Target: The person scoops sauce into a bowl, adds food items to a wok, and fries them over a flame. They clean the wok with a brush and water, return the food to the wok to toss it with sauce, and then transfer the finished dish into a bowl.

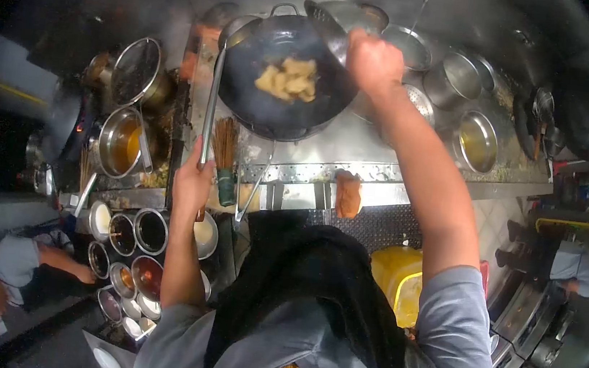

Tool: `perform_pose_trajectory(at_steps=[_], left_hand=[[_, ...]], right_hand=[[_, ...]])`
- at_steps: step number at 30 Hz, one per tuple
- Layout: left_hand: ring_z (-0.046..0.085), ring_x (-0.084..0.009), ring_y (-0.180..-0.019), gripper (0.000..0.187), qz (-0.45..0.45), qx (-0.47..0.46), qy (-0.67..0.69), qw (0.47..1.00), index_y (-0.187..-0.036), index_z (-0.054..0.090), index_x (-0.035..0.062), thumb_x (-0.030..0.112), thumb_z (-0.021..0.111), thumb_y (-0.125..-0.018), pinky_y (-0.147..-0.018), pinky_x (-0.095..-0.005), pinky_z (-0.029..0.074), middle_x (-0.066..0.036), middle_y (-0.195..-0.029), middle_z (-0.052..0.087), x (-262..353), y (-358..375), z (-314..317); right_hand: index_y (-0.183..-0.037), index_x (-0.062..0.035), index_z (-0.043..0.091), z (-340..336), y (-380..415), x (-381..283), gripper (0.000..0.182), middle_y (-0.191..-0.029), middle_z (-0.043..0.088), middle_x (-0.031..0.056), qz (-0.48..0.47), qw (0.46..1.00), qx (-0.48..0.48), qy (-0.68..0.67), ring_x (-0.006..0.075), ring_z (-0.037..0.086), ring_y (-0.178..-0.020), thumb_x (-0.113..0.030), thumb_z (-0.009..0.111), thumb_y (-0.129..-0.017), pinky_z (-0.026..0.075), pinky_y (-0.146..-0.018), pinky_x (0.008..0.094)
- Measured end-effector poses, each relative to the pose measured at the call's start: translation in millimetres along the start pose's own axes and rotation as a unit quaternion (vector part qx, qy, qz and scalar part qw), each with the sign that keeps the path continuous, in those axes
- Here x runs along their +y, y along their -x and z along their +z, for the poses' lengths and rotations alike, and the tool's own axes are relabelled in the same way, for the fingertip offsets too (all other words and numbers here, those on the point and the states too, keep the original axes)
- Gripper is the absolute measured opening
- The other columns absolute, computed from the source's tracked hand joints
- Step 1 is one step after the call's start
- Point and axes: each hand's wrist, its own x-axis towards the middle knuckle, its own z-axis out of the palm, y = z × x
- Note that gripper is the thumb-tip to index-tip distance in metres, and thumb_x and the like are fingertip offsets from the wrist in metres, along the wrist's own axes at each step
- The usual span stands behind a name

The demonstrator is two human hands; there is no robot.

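A dark wok (280,120) sits on the stove with several pale yellow food pieces (288,79) in its middle. My left hand (193,181) is closed around the long handle of a ladle (213,102), whose bowl rests by the wok's upper left rim. Over the wok's right side, my right hand (375,62) is closed on a perforated metal skimmer (327,34), tilted above the rim. The grip itself is partly hidden by my fingers. A bamboo brush (225,147) with a green-wrapped handle stands just right of my left hand.
Pots (455,79) and a metal bowl of yellow liquid (476,141) stand on the right. A pot of orange liquid (121,141) and several seasoning containers (151,232) are at left. An orange cloth (348,194) hangs at the stove edge. Two other people (24,259) work at the sides.
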Motion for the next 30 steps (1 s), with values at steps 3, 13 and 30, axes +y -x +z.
perform_pose_trajectory(at_steps=[3, 13, 30], left_hand=[[0.058, -0.0251, -0.062, 0.061, 0.012, -0.01, -0.03, 0.999, -0.147, 0.04, 0.0181, 0.019, 0.06, -0.089, -0.066, -0.0382, 0.048, -0.019, -0.071, 0.06, 1.2, -22.3, 4.1], [0.065, -0.0289, -0.094, 0.062, 0.162, -0.197, -0.163, 0.953, -0.145, 0.043, 0.0092, 0.013, 0.062, -0.086, -0.085, -0.0379, 0.048, -0.025, -0.116, 0.064, -4.3, -96.2, 46.3], [0.04, -0.0119, -0.042, 0.06, -0.034, -0.292, -0.176, 0.939, -0.15, 0.036, 0.0138, 0.014, 0.054, -0.093, -0.035, -0.0267, 0.032, -0.008, -0.08, 0.061, 111.0, -44.7, 70.1]], right_hand=[[-0.078, -0.0066, 0.061, -11.0, -1.9, 25.8, 0.009, -0.081, 0.069, 0.0166, 0.101, 0.994, 0.052, 0.01, 0.0344, 0.069, -0.071, -0.015, 0.059, -0.08, 0.056, -0.064, 0.0459], [-0.095, -0.0089, 0.058, -160.0, 369.1, 144.5, 0.021, -0.087, 0.066, 0.0161, 0.389, 0.912, -0.107, -0.074, 0.0391, 0.064, -0.086, -0.007, 0.065, -0.075, 0.05, -0.075, 0.0483], [-0.076, -0.0085, 0.064, -381.2, 873.1, -331.0, 0.008, -0.079, 0.066, 0.016, 0.703, 0.536, -0.438, -0.163, 0.0366, 0.065, -0.081, -0.014, 0.059, -0.077, 0.05, -0.07, 0.0465]])
